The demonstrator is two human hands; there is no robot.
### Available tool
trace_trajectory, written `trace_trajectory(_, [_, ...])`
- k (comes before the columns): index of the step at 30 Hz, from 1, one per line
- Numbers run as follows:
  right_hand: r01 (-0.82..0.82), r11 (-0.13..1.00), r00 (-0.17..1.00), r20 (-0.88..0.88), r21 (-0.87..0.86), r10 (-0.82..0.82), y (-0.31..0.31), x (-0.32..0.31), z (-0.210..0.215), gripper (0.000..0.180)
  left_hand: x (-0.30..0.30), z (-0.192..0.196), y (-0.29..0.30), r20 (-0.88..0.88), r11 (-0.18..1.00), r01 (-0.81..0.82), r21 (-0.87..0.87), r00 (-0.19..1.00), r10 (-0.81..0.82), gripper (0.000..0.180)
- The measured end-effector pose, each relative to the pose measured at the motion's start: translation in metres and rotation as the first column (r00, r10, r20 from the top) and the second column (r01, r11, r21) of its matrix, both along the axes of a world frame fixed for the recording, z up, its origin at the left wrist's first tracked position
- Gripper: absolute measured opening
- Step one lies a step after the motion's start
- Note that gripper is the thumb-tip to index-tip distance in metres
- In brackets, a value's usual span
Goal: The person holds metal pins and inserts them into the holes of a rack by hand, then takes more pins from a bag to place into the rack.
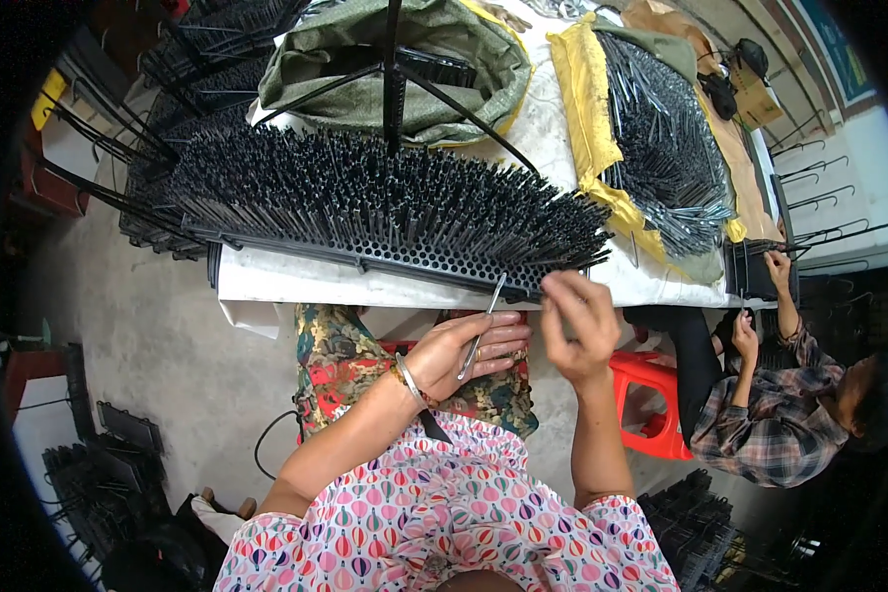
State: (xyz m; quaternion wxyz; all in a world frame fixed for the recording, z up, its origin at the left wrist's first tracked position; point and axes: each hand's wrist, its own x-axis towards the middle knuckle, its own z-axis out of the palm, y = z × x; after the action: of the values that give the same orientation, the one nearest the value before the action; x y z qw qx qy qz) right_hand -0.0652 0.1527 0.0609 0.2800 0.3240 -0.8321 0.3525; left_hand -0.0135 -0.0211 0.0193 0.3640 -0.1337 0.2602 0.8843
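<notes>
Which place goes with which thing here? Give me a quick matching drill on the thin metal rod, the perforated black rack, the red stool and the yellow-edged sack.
Things:
1. thin metal rod
2. perforated black rack
3. red stool
4. yellow-edged sack

Places:
A. on the floor beside a seated co-worker
B. at the table's near edge, packed with dark rods
C. in the left hand
D. on the table, far right, holding a rod bundle

Pairs: 1-C, 2-B, 3-A, 4-D

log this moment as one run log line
left hand: holds thin metal rods | right hand: pinched at perforated black rack edge | rack: filled with dark rods | co-worker: seated right
</notes>
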Motion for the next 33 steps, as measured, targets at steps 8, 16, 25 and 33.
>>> trace_trajectory(8, [0.163, 0.986, 0.986, 0.027, -0.047, -0.161, 0.005, -0.025, -0.003, 0.029, -0.001, 0.005, 0.004, 0.018, 1.0, 0.02, 0.016, 1.0, -0.02, 0.043])
trace_trajectory(16, [0.298, 0.939, 0.945, 0.192, -0.171, -0.265, -0.003, -0.026, 0.007, 0.02, 0.004, 0.008, 0.0, 0.043, 1.0, -0.018, 0.025, 0.999, 0.017, 0.039])
trace_trajectory(25, [0.33, 0.935, 0.911, 0.302, -0.129, -0.28, -0.003, -0.031, 0.012, 0.012, 0.005, 0.007, -0.004, 0.049, 0.999, -0.004, 0.037, 0.999, 0.003, 0.037])
trace_trajectory(33, [0.27, 0.963, 0.927, 0.267, 0.007, -0.262, -0.01, -0.026, 0.013, 0.014, 0.002, 0.008, -0.012, 0.057, 0.999, 0.023, 0.034, 0.998, -0.025, 0.036])
